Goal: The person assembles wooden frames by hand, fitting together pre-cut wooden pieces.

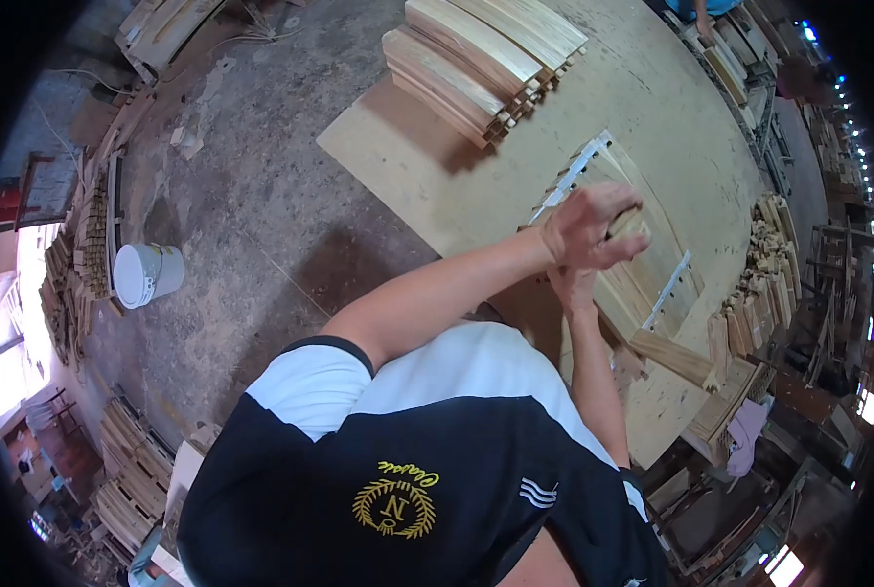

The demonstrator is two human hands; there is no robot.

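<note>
- Your left hand [594, 227] curls around a small wood block [631, 223], mostly hidden.
- Your right hand [572, 286] sits beneath it, grip unclear.
- Slats [652, 264] lie on the tabletop [457, 186].

Just one view here, from a head-worn cam with a heavy fisheye; black corners all round and the frame is rolled hard, so the person's own chest and shirt [398, 470] fill the bottom; it looks forward and steeply down over the shoulders, close on the arms, with both hands meeting near the middle right, the left hand [594, 227] over the right hand [574, 286]; beyond them the workbench [652, 108] stretches toward the top right; the concrete floor [241, 196] and a white bucket [146, 274] sit far off to the left; no second view to overlap with.
</note>
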